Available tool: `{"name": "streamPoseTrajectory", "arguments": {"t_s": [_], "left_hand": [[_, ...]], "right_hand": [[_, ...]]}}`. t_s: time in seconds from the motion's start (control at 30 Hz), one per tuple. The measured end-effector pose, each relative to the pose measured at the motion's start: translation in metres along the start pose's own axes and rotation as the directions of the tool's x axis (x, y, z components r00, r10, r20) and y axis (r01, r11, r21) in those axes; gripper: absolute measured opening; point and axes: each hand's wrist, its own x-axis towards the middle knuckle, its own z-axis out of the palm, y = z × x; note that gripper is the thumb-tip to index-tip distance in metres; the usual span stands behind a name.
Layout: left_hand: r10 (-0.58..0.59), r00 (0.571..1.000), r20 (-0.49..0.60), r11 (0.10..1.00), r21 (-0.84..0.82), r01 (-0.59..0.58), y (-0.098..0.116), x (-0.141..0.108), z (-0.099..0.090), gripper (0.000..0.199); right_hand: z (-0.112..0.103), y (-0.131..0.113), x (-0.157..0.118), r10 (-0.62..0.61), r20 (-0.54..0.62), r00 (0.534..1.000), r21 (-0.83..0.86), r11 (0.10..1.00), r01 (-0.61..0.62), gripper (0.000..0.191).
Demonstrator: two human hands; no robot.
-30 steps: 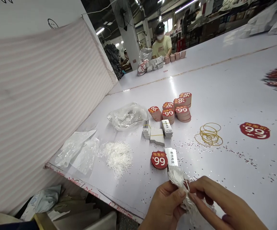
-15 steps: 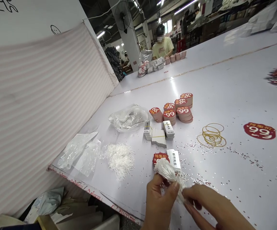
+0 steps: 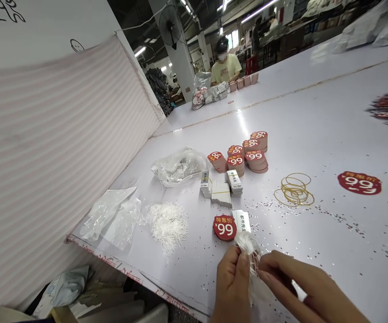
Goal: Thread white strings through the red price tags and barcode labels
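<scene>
Near the front of the table, my left hand (image 3: 234, 278) is closed round a bundle of white strings (image 3: 247, 242), its looped top showing above the thumb. On the right, my right hand (image 3: 291, 278) pinches at the strands hanging from that bundle, fingers bent. Just beyond the hands lies a red round price tag (image 3: 225, 228) marked 99. A white printed label card (image 3: 243, 221) rests beside it, its lower end partly covered by the strings. To the left a loose heap of white strings (image 3: 169, 226) lies on the table.
Stacks of red tags (image 3: 256, 162) stand behind banded label stacks (image 3: 234, 183). Yellow rubber bands (image 3: 294, 192) and a single red tag (image 3: 359, 183) lie to the right, with glittery specks scattered around. Plastic bags (image 3: 180, 167) sit left. A person (image 3: 226, 67) works across the table (image 3: 331, 121).
My left hand has shifted right and slightly down with the string bundle, uncovering the red price tag. My right hand stays close at the hanging strands.
</scene>
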Motion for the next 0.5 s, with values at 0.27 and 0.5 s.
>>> {"name": "streamPoseTrajectory", "arguments": {"t_s": [0.27, 0.5], "left_hand": [[-0.076, 0.994, -0.083, 0.958, 0.271, 0.096, -0.013, -0.009, -0.006, 0.065], [0.024, 0.994, -0.107, 0.852, 0.522, 0.036, -0.024, -0.02, -0.009, 0.052]], "right_hand": [[0.015, 0.01, 0.005, 0.247, 0.187, 0.951, -0.047, 0.969, -0.243, 0.039], [0.01, 0.011, 0.003, 0.149, 0.157, 0.976, -0.08, 0.987, -0.137, 0.035]]}}
